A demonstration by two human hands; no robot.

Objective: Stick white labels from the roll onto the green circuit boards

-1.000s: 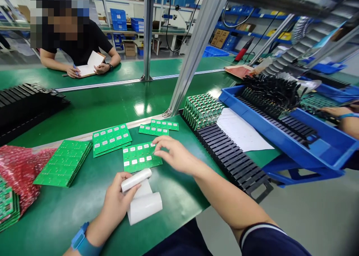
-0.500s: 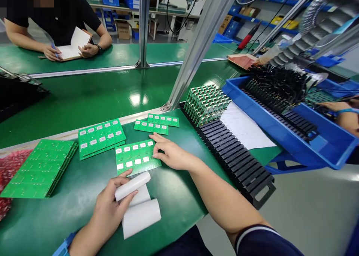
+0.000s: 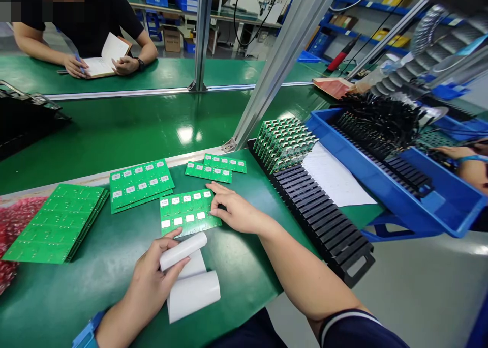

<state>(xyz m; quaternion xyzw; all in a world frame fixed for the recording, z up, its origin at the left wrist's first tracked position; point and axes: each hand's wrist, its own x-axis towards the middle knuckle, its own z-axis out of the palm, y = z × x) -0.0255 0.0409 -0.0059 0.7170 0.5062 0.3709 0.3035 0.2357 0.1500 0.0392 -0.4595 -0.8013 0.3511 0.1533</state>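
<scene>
My left hand (image 3: 158,271) grips a curled strip of white label paper (image 3: 194,289), its upper roll between thumb and fingers and its lower loop hanging near the table. Just beyond it lies a green circuit board panel (image 3: 186,208) with two rows of white labels. Over the panel's right end is my right hand (image 3: 232,208), thumb and index finger pinched together at the lower row, the other fingers reaching to the upper edge. Whatever is under those fingertips is hidden. Labelled panels (image 3: 141,182) lie stacked to the left, and two narrow labelled boards (image 3: 209,172) lie behind.
A leaning stack of green panels (image 3: 57,223) stands at left beside red bubble wrap (image 3: 26,210). At right, a black slotted rack (image 3: 324,215) holds upright boards (image 3: 284,139), near a blue bin (image 3: 438,200). A metal post (image 3: 274,63) rises behind. Another person writes opposite.
The whole view has shifted slightly to the right. Both hands keep nearly the same pose at the panel and the label paper.
</scene>
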